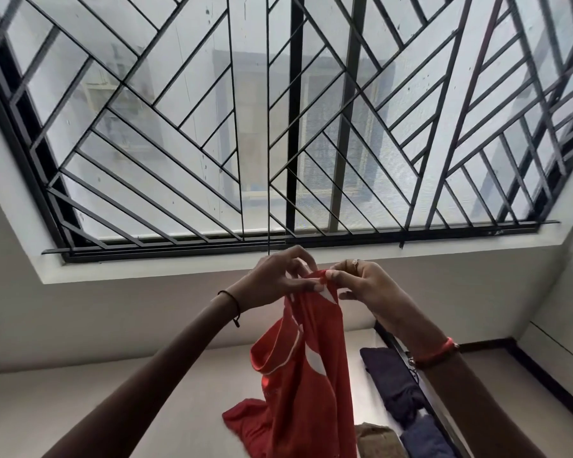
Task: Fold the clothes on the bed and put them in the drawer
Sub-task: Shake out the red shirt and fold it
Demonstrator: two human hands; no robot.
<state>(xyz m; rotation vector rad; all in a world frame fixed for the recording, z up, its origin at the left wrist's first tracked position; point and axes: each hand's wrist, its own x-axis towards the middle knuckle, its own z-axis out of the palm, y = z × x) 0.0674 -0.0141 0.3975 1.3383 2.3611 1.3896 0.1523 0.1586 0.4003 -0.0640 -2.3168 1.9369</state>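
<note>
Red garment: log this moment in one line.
red garment held up | left hand pinches top | right hand pinches top | dark clothes lie below

The thin red cloth garment with white markings looks soft and faintly sheeny. At twelve o'clock the black metal window grille is matt, and the glass pane behind it is speckled. At five o'clock, the folded navy cloth looks dull.
</note>
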